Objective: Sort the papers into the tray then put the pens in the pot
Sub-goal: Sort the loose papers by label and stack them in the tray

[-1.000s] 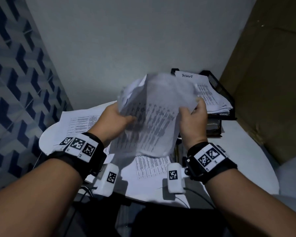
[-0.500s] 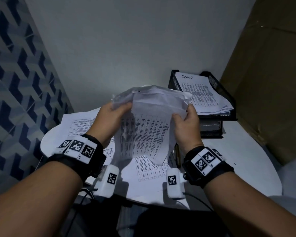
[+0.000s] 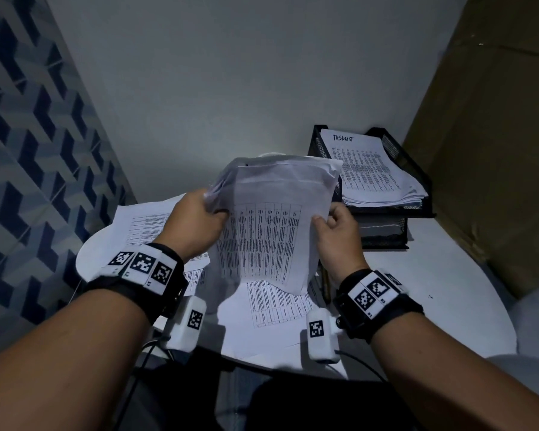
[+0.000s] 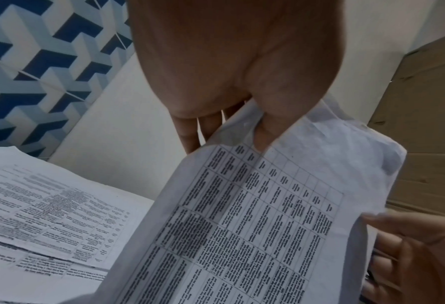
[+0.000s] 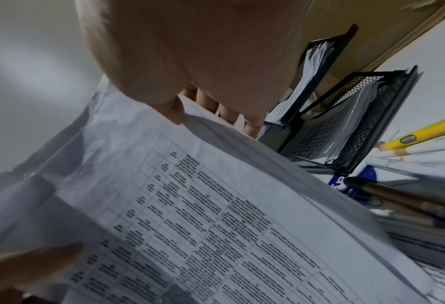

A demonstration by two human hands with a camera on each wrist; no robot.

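I hold a bundle of printed papers (image 3: pixel 271 225) upright above the white table (image 3: pixel 433 293). My left hand (image 3: pixel 199 219) grips its left edge, thumb on the printed face (image 4: pixel 263 142). My right hand (image 3: pixel 333 225) pinches the right edge between thumb and fingers (image 5: pixel 174 113). The tops of the sheets curl over toward me. A black mesh tray (image 3: pixel 417 178) at the back right holds a stack with a sheet headed TASKLIST (image 3: pixel 361 169). Several pens (image 5: pixel 411 195) lie on the table right of the bundle, a yellow one (image 5: pixel 424 133) among them. No pot is in view.
More printed sheets lie flat on the table under my hands (image 3: pixel 274 303) and at the left (image 3: pixel 143 225). A blue patterned wall (image 3: pixel 28 150) stands on the left, a brown cardboard panel (image 3: pixel 495 150) on the right. The tray has a lower tier (image 3: pixel 383 231).
The bundle has come down from in front of the tray to lower over the table, both hands moving with it, and its top edge has folded over.
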